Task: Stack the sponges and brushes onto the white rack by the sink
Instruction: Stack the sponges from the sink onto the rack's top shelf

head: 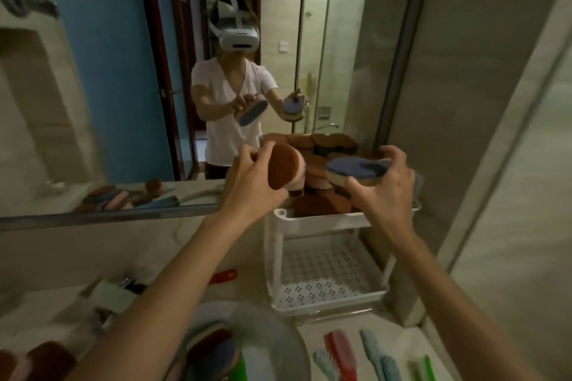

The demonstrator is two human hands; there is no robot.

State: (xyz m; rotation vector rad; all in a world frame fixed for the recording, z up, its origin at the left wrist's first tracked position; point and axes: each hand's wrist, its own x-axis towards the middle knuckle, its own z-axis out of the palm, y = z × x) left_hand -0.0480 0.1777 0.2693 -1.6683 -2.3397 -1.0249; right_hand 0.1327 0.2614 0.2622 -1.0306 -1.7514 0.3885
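My left hand (252, 176) grips an oval brown-faced sponge (283, 168), held on edge above the left end of the white rack (312, 221). My right hand (387, 185) grips a blue-topped oval sponge (357, 168), held flat over the rack's top shelf. That top shelf holds a pile of several brown and dark sponges (322, 202). The rack's perforated lower shelf (322, 280) is bare. Several brushes, a red brush (342, 353), a pale blue brush (376, 353) and a green brush (422, 366), lie on the counter in front.
A round basin (272, 337) at the bottom holds more sponges and a green item. More sponges (40, 356) lie at the bottom left. A red handle (224, 275) lies left of the rack. A large mirror covers the wall behind; a wall stands close on the right.
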